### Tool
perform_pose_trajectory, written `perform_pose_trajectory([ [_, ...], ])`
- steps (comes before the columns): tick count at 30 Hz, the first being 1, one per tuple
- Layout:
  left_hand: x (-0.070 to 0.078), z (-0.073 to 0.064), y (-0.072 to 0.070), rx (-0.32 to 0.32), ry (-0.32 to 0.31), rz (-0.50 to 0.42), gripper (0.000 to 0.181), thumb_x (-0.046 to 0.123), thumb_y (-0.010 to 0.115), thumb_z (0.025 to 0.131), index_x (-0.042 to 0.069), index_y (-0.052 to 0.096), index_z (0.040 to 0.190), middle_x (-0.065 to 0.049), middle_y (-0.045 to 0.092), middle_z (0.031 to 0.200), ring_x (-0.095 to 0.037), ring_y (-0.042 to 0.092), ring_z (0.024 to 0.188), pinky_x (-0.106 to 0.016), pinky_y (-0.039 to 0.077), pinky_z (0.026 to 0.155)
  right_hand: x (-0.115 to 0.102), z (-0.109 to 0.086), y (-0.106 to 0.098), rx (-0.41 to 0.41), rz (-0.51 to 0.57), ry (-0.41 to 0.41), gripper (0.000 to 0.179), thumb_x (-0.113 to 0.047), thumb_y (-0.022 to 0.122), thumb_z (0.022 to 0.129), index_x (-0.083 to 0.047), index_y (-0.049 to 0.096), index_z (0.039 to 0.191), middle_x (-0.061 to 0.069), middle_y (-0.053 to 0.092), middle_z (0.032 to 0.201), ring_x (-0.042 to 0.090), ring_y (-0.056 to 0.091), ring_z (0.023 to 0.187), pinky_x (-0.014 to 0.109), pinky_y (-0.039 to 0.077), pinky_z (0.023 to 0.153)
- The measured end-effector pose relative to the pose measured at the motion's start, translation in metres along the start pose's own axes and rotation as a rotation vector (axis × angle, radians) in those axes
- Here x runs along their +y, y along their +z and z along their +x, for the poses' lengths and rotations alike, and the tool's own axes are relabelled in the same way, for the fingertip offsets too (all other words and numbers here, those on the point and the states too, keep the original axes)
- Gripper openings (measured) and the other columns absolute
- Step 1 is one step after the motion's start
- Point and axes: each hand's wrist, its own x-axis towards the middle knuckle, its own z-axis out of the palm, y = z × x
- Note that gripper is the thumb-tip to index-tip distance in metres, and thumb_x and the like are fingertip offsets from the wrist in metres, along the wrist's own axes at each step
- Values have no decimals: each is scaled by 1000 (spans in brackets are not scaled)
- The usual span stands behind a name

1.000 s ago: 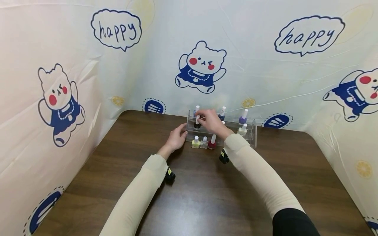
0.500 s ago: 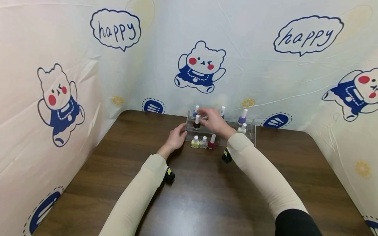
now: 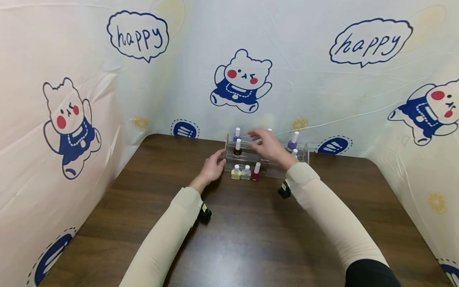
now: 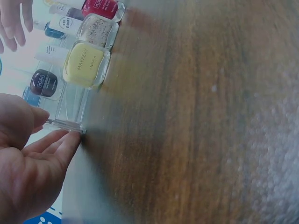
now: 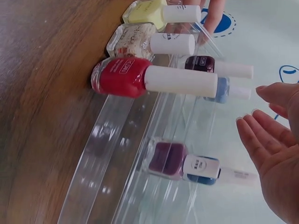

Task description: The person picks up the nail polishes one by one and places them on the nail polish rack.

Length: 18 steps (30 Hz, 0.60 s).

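My left hand (image 3: 212, 166) holds the left end of a clear tiered rack (image 3: 283, 171), thumb and fingers on either side of its edge in the left wrist view. My right hand (image 3: 266, 144) hovers over the rack's upper tiers, fingers loosely spread and holding nothing. Close to it stand a dark nail polish bottle (image 5: 200, 64) and a blue bottle (image 5: 223, 90), both white-capped. Farther along the rack are a plum-coloured bottle (image 5: 167, 159) and another blue bottle (image 5: 203, 179). Yellow (image 4: 84, 64), glittery clear (image 4: 96, 31) and red (image 5: 122, 77) polish bottles line the front left.
A purple polish bottle (image 3: 292, 141) stands on the back right tier, with a white cap (image 3: 295, 152) showing in front, partly behind my right arm. The brown wooden table (image 3: 244, 239) extends toward me. A printed curtain (image 3: 201, 91) hangs directly behind the rack.
My right hand has drawn away from the dark bottle on the left of the rack, moving right with its fingers loosened. The dark bottle stays on its tier. My left hand keeps its place.
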Motion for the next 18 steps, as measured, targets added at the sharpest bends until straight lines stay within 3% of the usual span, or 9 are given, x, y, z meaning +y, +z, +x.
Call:
perform_pose_trajectory([
  [18, -2, 0, 0, -3, 1, 2, 51, 7, 51, 106, 7, 41, 156, -19, 55, 148, -35, 50, 138, -48, 36, 118, 6, -24, -17, 42, -63, -13, 36, -9, 70, 96, -2, 63, 131, 17, 66, 121, 33, 63, 104, 44, 56, 87],
])
